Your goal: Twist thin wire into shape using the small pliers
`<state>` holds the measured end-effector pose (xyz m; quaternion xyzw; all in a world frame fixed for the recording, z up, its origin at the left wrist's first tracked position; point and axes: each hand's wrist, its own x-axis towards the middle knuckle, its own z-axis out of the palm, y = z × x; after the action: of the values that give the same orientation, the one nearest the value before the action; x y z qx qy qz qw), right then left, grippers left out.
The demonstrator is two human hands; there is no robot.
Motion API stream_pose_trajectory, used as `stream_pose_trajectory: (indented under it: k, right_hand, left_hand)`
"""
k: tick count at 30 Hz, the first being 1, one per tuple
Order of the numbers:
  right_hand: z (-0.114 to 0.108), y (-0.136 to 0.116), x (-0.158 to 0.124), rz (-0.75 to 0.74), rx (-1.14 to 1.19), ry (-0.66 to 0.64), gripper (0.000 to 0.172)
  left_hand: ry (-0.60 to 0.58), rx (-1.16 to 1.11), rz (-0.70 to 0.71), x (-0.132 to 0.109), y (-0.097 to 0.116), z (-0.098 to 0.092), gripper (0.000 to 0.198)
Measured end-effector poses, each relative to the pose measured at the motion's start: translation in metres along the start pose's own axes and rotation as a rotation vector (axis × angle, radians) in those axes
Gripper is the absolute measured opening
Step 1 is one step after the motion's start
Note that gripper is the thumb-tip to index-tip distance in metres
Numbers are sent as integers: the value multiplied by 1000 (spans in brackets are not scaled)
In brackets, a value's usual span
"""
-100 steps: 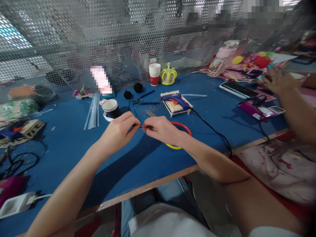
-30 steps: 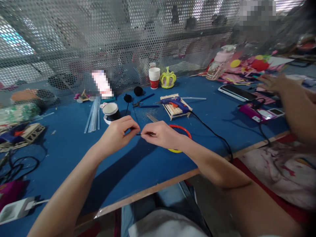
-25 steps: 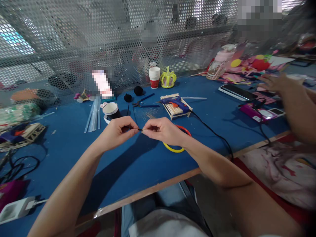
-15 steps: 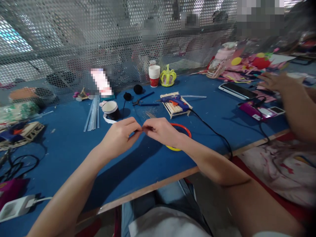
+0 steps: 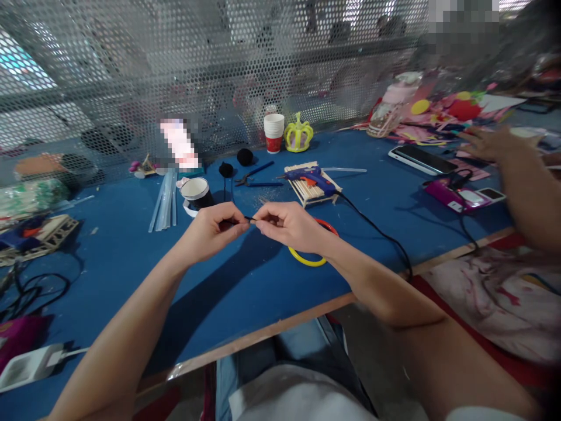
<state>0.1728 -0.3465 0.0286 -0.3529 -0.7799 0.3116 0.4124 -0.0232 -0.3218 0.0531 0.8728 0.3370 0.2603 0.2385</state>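
Observation:
My left hand [image 5: 215, 233] and my right hand [image 5: 291, 227] meet above the blue table, fingertips almost touching. Each is closed in a pinch on a thin black strand [image 5: 249, 220], of which only a short dark piece shows in the gap. Its exact kind is too small to make out. Just behind my left hand stands a black cup-like roll with a white rim [image 5: 194, 188]. A ring of red and yellow [image 5: 309, 261] lies partly hidden under my right wrist. Two black balls [image 5: 244, 156] sit farther back; a dark line runs from the smaller one towards my left hand.
Blue-handled pliers [image 5: 256, 175] lie behind my hands. A blue glue gun [image 5: 312, 177] rests on a small wooden stick rack, its cord trailing right. Clear glue sticks [image 5: 163, 202] lie left. Paper cups [image 5: 274, 133] stand at the back. Another person's arm [image 5: 521, 181] reaches in at right.
My fingertips have parted slightly, and the black strand now shows between them. Both hands have risen a little. The things on the table have stayed in place.

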Motion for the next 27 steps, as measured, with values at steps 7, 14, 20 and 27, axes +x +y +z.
stream_pose_trajectory:
  k: [7,14,20,27]
  right_hand:
    - [1,3,2,-33,-215,64,12]
    - [7,4,0,-143,-436,-20,16]
    - [4,1,-1,-163,-324,-54,14]
    - [-1,0,2,96,50,8,14]
  left_hand:
    - [63,166,95,-2,7,7,12]
    - [104,312,161,-5,16,2,13]
    - [80,211,87,0,6,-5,13]
    - [53,161,78,0,2,-3,14]
